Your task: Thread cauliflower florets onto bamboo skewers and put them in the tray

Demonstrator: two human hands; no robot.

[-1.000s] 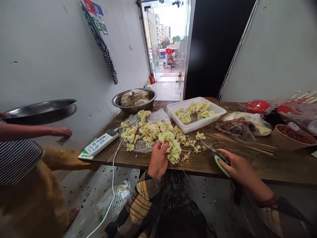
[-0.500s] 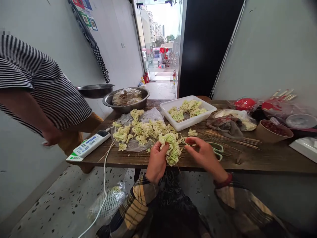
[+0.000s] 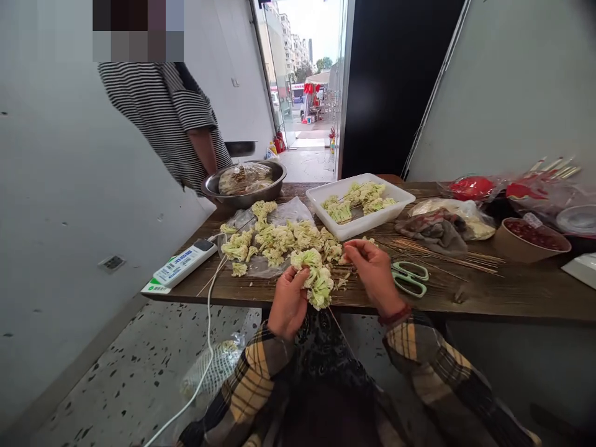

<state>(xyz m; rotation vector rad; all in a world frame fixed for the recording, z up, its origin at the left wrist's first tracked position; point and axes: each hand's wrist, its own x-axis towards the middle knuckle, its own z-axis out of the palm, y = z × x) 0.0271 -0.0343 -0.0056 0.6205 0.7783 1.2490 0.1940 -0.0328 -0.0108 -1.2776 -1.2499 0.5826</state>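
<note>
My left hand (image 3: 289, 301) is closed around skewered cauliflower (image 3: 319, 287), pale green florets with a thin stick running down from them toward my lap. My right hand (image 3: 371, 270) has thumb and forefinger pinched together just right of it, at the edge of the floret pile. What those fingertips hold, if anything, is too small to make out. Loose cauliflower florets (image 3: 274, 239) lie heaped on a clear plastic bag (image 3: 295, 213) beyond my left hand. Small crumbs are scattered between my hands. Green-handled scissors (image 3: 410, 279) rest beside my right wrist.
A white tray (image 3: 342, 233) contains skewered florets. Bamboo skewers (image 3: 447, 253), a crumpled cloth (image 3: 435, 228) and a paper tub (image 3: 505, 239) lie rightward. A metal bowl (image 3: 244, 197) and a power bank-like white box (image 3: 184, 264) with a cable stand left. A person in stripes (image 3: 153, 118) stands beyond.
My right hand has drawn its fingertips together and shifted slightly left, uncovering more of the scissors. The person in stripes has moved farther back and turned. The cauliflower stays in my left hand.
</note>
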